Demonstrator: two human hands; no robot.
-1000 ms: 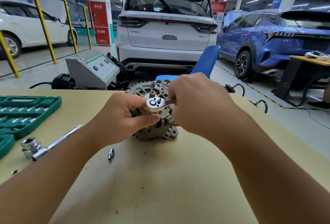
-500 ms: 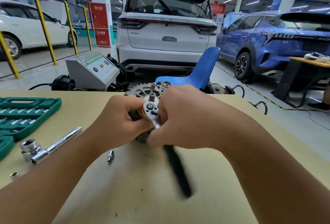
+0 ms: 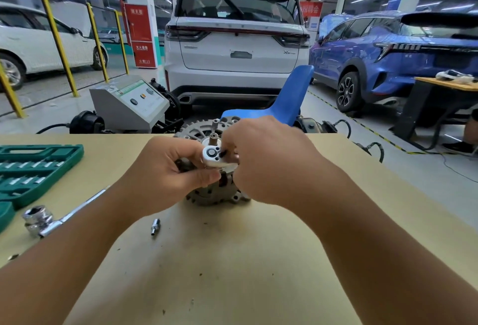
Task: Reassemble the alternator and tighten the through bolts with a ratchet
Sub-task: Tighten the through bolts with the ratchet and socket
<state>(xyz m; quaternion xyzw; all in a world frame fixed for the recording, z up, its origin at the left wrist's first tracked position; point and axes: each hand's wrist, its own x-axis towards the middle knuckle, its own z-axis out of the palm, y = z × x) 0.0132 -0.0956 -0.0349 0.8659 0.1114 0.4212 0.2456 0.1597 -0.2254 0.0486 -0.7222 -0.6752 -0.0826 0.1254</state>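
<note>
Swung rightward, ratchet [image 3: 216, 156] in right hand's [image 3: 269, 159] grip; left hand [image 3: 168, 172] clasps alternator [image 3: 212, 192].

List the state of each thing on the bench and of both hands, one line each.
alternator: upright on the bench, held by both hands.
ratchet: head on the alternator's top, handle hidden in the right hand.
left hand: grips the alternator's side.
right hand: curled round the ratchet.
socket case: open, sockets inside.
breaker bar: lying flat, untouched.
loose bit: lying free.
</note>
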